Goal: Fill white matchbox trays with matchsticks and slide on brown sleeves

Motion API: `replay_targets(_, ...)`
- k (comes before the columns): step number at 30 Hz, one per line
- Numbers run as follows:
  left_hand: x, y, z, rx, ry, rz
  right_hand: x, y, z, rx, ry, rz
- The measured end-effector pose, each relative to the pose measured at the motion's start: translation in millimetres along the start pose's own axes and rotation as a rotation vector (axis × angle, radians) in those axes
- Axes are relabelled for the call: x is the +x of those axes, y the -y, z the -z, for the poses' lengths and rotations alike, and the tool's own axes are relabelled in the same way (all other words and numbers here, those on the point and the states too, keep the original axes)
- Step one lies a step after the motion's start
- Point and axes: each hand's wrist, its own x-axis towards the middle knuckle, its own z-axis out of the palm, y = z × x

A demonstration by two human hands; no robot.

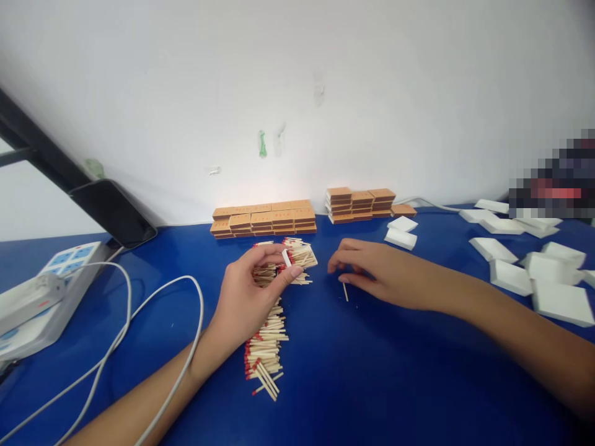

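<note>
A small white matchbox tray (308,256), filled with red-tipped matches, is pinched between the thumb and fingers of my left hand (246,291). The tray is over the upper part of a long pile of loose matches (268,337), which my left hand partly covers. To the right of the tray, my right hand (367,269) has its fingers curled together. A single match (345,292) sticks out below its thumb; its upper end is hidden by the fingers.
Stacked orange-brown matchboxes (264,220) line the wall, with a second stack (357,204) to their right. White trays (511,275) lie scattered at the right. On the left are a power strip (74,266), a phone (113,210) and a looped white cable (198,291) near my left forearm.
</note>
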Motion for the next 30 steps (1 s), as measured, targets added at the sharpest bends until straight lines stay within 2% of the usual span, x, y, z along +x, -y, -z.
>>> replay_targets(2, -1, 0, 0.3, 0.009, -0.005, -0.008, 1, 0, 2, 0.001, 0.001, -0.057)
replay_targets(5, -2, 1, 0.5, 0.037, -0.019, -0.026, 1, 9, 5, -0.054, -0.054, -0.242)
replay_targets(8, -2, 1, 0.4, 0.048, -0.031, -0.039, -2, 19, -1, -0.084, -0.012, -0.345)
replay_targets(13, -1, 2, 0.5, 0.047, -0.016, -0.042, -9, 22, -19, -0.125, -0.070, -0.213)
replay_targets(16, -1, 3, 0.6, 0.041, -0.007, -0.032, -8, 20, -17, -0.114, -0.095, -0.131)
replay_targets(20, -2, 3, 0.5, 0.017, 0.037, -0.018, -2, 27, -6, -0.061, -0.297, -0.056)
replay_targets(23, -5, 0, 0.0, 0.015, 0.101, -0.044, 2, 36, -6, -0.063, -0.428, 0.016)
replay_targets(30, -10, -7, -2.2, -0.034, 0.167, -0.097, 1, 44, -18, -0.077, -0.479, 0.135)
